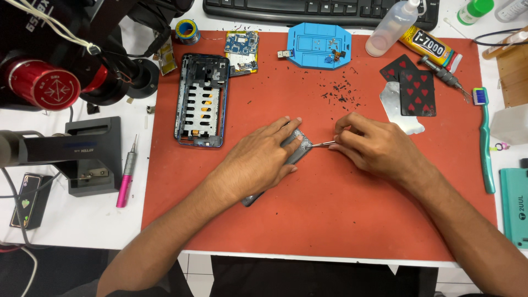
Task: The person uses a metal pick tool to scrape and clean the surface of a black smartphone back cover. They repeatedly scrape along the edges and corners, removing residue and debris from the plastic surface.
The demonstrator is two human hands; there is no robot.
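Observation:
My left hand [258, 159] lies flat on a dark grey phone panel [300, 148] in the middle of the red mat [330, 220], pressing it down. Most of the panel is hidden under that hand; one corner shows at the lower left. My right hand [371, 143] pinches thin metal tweezers [322, 144], whose tip touches the panel's upper right part.
A bare phone frame [202, 100] lies at the mat's upper left, next to a circuit board [242, 52] and a blue repair tray [319, 45]. Playing cards [413, 88], a glue tube [432, 48], a squeeze bottle [391, 27], a green toothbrush [485, 143] and a pink screwdriver [126, 179] lie around. Black debris dots the mat.

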